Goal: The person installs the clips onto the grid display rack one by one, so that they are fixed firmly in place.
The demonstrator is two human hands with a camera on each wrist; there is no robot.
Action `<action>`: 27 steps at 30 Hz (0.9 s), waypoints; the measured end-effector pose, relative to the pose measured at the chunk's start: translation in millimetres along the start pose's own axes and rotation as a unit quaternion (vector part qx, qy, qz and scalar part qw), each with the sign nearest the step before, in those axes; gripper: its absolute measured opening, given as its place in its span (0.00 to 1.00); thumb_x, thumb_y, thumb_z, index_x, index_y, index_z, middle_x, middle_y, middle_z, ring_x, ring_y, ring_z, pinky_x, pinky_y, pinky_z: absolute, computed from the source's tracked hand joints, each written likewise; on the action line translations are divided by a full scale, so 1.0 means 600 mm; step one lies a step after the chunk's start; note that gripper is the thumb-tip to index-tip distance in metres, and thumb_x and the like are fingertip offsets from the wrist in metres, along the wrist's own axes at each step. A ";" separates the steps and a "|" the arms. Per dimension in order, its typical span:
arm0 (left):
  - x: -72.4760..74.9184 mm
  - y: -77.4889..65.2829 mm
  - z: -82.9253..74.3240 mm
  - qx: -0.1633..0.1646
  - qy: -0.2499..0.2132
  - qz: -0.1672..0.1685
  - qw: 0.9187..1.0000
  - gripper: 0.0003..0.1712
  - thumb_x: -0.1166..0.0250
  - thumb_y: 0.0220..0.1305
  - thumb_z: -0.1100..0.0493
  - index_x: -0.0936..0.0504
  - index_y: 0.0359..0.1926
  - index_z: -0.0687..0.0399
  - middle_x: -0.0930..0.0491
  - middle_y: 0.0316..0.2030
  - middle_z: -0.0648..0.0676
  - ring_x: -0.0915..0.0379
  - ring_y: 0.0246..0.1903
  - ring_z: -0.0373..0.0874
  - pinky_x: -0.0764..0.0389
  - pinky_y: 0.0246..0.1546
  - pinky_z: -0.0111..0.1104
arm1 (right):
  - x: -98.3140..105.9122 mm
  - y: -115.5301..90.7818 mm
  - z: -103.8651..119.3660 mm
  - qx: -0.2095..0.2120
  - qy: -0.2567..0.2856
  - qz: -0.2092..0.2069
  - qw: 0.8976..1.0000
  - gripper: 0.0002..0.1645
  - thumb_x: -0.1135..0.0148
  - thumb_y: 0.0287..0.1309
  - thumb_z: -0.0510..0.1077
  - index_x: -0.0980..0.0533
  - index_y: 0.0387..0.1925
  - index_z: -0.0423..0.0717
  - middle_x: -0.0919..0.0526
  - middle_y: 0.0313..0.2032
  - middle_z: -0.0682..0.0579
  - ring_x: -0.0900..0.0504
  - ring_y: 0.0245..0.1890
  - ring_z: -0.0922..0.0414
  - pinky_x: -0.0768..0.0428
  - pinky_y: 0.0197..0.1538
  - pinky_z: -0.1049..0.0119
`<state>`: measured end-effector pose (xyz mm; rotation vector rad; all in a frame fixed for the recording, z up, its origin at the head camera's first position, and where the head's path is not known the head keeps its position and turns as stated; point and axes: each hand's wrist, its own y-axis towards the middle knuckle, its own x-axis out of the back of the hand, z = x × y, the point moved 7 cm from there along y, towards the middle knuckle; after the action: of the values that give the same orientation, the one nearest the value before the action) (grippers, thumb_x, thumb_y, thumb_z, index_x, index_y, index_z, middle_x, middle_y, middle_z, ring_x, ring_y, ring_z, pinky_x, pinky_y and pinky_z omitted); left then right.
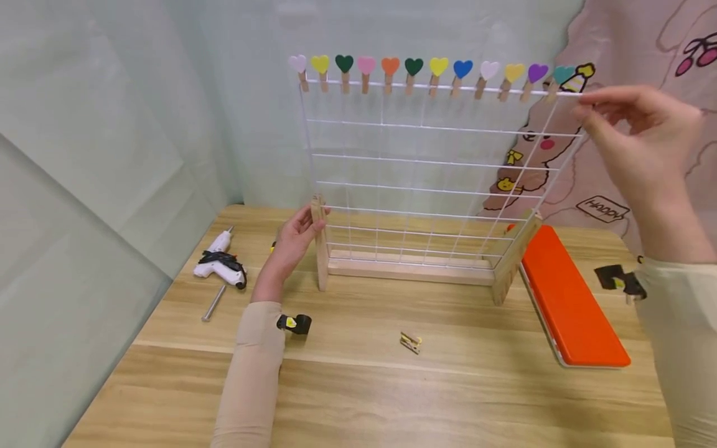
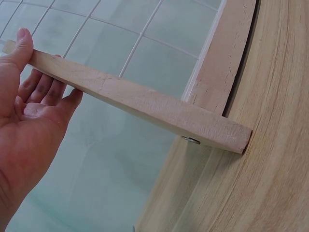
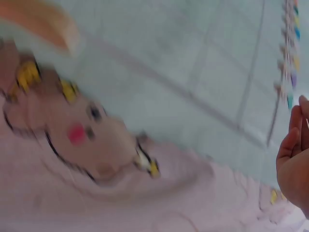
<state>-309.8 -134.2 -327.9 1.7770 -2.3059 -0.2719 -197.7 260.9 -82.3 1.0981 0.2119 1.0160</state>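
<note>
A white wire grid (image 1: 381, 155) stands in a wooden stand (image 1: 409, 269). Heart-topped wooden clothespins (image 1: 439, 68) in several colours line its top wire. My left hand (image 1: 297, 236) grips the stand's left upright (image 2: 130, 99), thumb on one side and fingers underneath in the left wrist view. At the grid's top right corner is my right hand (image 1: 650, 124), thumb and forefinger extended towards the corner wire. The blurred right wrist view shows this hand (image 3: 294, 154) beside the corner, with a gap. A loose clothespin (image 1: 411, 342) lies on the table before the stand.
A white glue gun (image 1: 221, 258) with a black cord and a metal rod (image 1: 214, 303) lie at the table's left. An orange-lidded flat case (image 1: 571, 298) lies right of the stand. Behind hang a pale sheet (image 1: 252, 112) and a pink printed cloth (image 1: 627, 62).
</note>
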 end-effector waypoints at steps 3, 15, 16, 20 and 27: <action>0.001 0.000 -0.001 -0.001 0.000 0.000 1.000 0.28 0.46 0.58 0.52 0.37 0.59 0.55 0.36 0.58 0.51 0.44 0.60 0.39 0.41 0.59 0.36 | -0.049 -0.058 -0.010 0.034 0.010 0.059 0.998 0.09 0.39 0.46 0.32 0.21 0.33 0.35 0.18 0.28 0.56 0.29 0.24 0.65 0.33 0.27 0.79; -0.006 -0.010 -0.024 0.002 0.009 0.001 1.000 0.27 0.46 0.59 0.54 0.38 0.60 0.54 0.36 0.58 0.54 0.45 0.60 0.40 0.41 0.59 0.36 | -0.298 -0.376 -0.086 -0.031 0.008 0.482 0.876 0.19 0.39 0.49 0.43 0.27 0.45 0.41 0.21 0.31 0.53 0.24 0.29 0.60 0.24 0.31 0.70; -0.007 -0.011 -0.025 0.003 0.011 0.002 1.000 0.27 0.46 0.60 0.54 0.38 0.60 0.53 0.36 0.58 0.54 0.45 0.60 0.40 0.41 0.59 0.36 | -0.305 -0.393 -0.083 -0.033 0.013 0.504 0.863 0.21 0.39 0.49 0.44 0.28 0.46 0.41 0.21 0.32 0.53 0.23 0.31 0.60 0.24 0.33 0.69; -0.007 -0.012 -0.026 0.006 0.014 0.001 1.000 0.28 0.47 0.60 0.53 0.40 0.61 0.51 0.36 0.59 0.53 0.45 0.60 0.40 0.41 0.59 0.34 | -0.320 -0.441 -0.062 -0.010 0.006 0.562 0.827 0.27 0.37 0.47 0.47 0.31 0.49 0.45 0.22 0.36 0.54 0.25 0.37 0.61 0.25 0.41 0.67; -0.008 -0.009 -0.025 0.002 0.013 -0.005 1.000 0.28 0.46 0.60 0.54 0.39 0.60 0.53 0.35 0.57 0.54 0.44 0.60 0.40 0.40 0.58 0.34 | -0.327 -0.470 -0.038 0.082 -0.007 0.570 0.818 0.26 0.34 0.43 0.46 0.28 0.48 0.49 0.27 0.36 0.59 0.29 0.33 0.64 0.27 0.38 0.74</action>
<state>-299.6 -131.4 -315.5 1.7834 -2.2826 -0.2439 -158.2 103.0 -385.3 1.3981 -0.4602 2.0793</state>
